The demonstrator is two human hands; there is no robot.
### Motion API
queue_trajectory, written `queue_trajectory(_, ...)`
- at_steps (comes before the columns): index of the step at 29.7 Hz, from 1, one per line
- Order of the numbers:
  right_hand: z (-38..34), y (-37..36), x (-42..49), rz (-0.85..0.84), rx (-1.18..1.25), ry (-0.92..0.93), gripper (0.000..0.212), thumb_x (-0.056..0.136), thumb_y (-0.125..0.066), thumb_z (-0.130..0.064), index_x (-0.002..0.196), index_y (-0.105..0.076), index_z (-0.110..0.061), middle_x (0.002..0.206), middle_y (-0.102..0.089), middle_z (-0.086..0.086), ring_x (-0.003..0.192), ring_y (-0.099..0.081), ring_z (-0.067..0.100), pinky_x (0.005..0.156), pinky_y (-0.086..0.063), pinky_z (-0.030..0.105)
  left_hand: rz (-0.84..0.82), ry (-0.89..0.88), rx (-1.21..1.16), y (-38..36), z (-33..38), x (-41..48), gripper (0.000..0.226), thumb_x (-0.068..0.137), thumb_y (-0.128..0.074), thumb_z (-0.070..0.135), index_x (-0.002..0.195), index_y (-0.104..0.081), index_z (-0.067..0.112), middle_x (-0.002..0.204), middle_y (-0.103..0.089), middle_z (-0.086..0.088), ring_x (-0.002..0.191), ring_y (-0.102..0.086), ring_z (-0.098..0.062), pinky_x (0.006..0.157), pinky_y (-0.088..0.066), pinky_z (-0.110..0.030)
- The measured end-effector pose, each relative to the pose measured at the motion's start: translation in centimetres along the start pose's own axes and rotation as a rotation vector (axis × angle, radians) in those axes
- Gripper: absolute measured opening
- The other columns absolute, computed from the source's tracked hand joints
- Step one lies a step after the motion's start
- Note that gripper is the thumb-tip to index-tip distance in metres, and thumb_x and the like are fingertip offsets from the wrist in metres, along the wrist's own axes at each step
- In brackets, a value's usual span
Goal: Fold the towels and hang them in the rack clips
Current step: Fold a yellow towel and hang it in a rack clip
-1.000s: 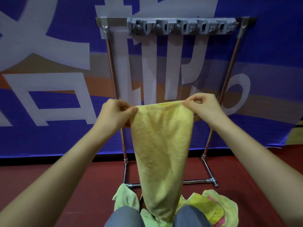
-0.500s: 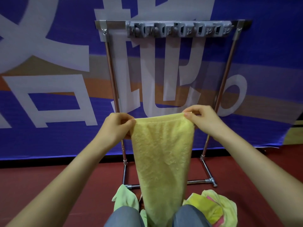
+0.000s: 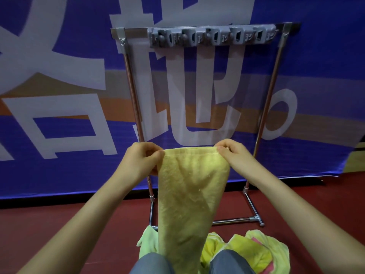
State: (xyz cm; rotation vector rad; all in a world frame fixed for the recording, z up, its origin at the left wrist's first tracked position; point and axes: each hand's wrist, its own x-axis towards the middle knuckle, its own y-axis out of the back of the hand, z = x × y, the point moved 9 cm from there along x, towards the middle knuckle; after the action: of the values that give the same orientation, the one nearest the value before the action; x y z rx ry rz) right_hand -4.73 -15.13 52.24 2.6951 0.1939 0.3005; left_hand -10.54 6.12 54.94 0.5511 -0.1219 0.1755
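Blue banner (image 3: 325, 56) behind rack (image 3: 271, 95) | left hand (image 3: 144, 160) and right hand (image 3: 235, 155) each pinched a top corner of yellow towel (image 3: 193, 186) | clips (image 3: 213, 35) were empty, none hung | other towels (image 3: 256, 248) lay heaped on floor (image 3: 59, 224)

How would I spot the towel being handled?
Find the metal rack against the blue banner. In front, the left hand and right hand pinch the top corners of a pale yellow towel. Unlike the crumpled towels on the floor, it hangs flat.

Blue banner (image 3: 325, 56); red floor (image 3: 39, 218)
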Motion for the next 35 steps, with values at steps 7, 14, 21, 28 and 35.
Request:
queue_trajectory(7, -1.8, -1.9, -1.2, 0.050, 0.177, 0.061, 0.016, 0.082, -0.059, -0.008, 0.075, -0.052, -0.021, 0.037, -0.045, -0.011, 0.039, -0.038, 0.002, 0.046, -0.035, 0.013, 0.014, -0.007, -0.105, -2.6, 0.4, -0.5, 0.017, 0.087, -0.054, 0.011, 0.078, -0.068, 0.009, 0.069, -0.068, -0.009, 0.057, -0.066, -0.008, 0.050, -0.052, -0.014)
queue_trajectory(14, -2.0, -4.9, -2.2, -0.075, 0.324, 0.023, 0.016, 0.086, -0.056, -0.010, 0.074, -0.059, -0.021, 0.062, -0.063, -0.004, 0.062, -0.060, 0.010, 0.065, -0.052, 0.026, -0.077, -0.096, -0.081, -5.3, 1.1, -1.0, 0.017, 0.088, -0.053, 0.018, 0.087, -0.070, 0.012, 0.074, -0.071, -0.001, 0.071, -0.070, -0.011, 0.070, -0.058, -0.023)
queue_trajectory(21, -1.8, -5.8, -3.1, -0.201, 0.428, -0.045, 0.028, 0.096, -0.035, -0.014, 0.083, -0.060, -0.015, 0.076, -0.064, 0.007, 0.064, -0.063, 0.010, 0.061, -0.054, 0.015, -0.165, -0.151, -0.020, -5.6, 1.0, -1.8, 0.016, 0.087, -0.056, 0.026, 0.090, -0.070, 0.019, 0.080, -0.074, -0.001, 0.080, -0.069, -0.011, 0.079, -0.057, -0.032)
queue_trajectory(28, -1.9, -6.4, -3.3, -0.331, 0.287, 0.052, 0.024, 0.090, -0.045, -0.004, 0.090, -0.058, -0.024, 0.069, -0.066, -0.005, 0.075, -0.063, 0.007, 0.081, -0.053, 0.025, -0.232, -0.220, 0.083, -5.3, 1.1, -2.1, 0.019, 0.090, -0.050, 0.015, 0.098, -0.067, 0.012, 0.086, -0.071, -0.002, 0.083, -0.067, -0.010, 0.082, -0.054, -0.032)
queue_trajectory(35, -2.3, -4.8, -3.0, -0.399, -0.042, 0.198, 0.022, 0.078, -0.068, -0.012, 0.098, -0.063, -0.019, 0.060, -0.045, -0.002, 0.057, -0.043, 0.003, 0.060, -0.040, 0.015, -0.371, -0.255, 0.095, -5.3, 1.4, -2.8, 0.020, 0.091, -0.047, 0.012, 0.095, -0.065, 0.020, 0.087, -0.067, 0.007, 0.087, -0.062, -0.002, 0.075, -0.048, -0.012)
